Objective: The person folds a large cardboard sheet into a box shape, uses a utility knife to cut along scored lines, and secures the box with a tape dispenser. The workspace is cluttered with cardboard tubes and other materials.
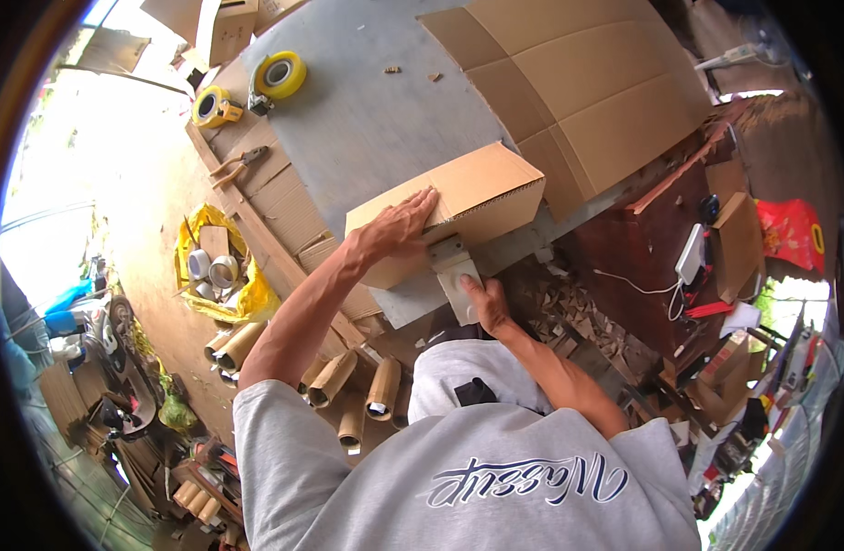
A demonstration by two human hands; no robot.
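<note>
A closed brown cardboard box [481, 179] rests near the front edge of a grey work surface, its corrugated edge showing. Laid across the box's top, fingers stretched out, my left hand [399, 225] presses on it close to the near edge. My right hand [486, 303] grips a pale grey, boxy hand tool [457, 286] with a metal plate at its far end. That end meets the near side of the box. The tool's exact kind cannot be made out.
Flattened cardboard [587, 78] lies at far right. Yellow tape rolls [280, 75] and pliers [241, 165] lie at left. A yellow bag [222, 266] holds more rolls, with cardboard tubes [333, 378] below. A white power bank [690, 254] with a cable is on the right.
</note>
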